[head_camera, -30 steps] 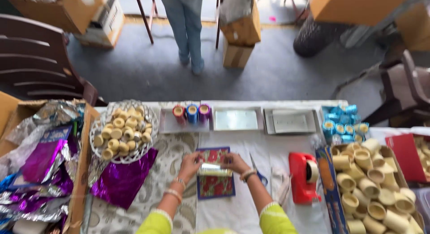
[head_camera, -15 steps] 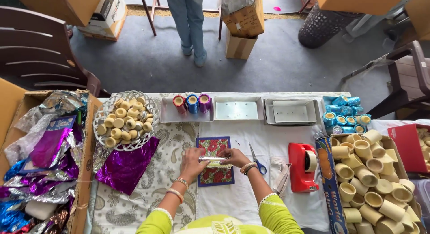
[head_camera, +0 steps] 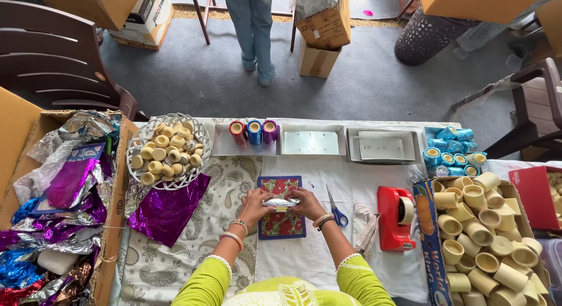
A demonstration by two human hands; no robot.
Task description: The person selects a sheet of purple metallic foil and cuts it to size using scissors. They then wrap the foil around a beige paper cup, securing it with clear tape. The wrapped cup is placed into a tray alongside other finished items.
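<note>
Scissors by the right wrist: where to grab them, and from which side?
Take the scissors by the blue handle loops, the end nearer the person, reaching in from the right. They lie flat on the white cloth with blades pointing away towards the trays. The right hand sits close on their left; the red tape dispenser leaves a gap on the right.

Small silver foil-wrapped cylinder (head_camera: pixel 281 202), lying sideways, above patterned red-and-blue mat (head_camera: pixel 282 224)
</note>
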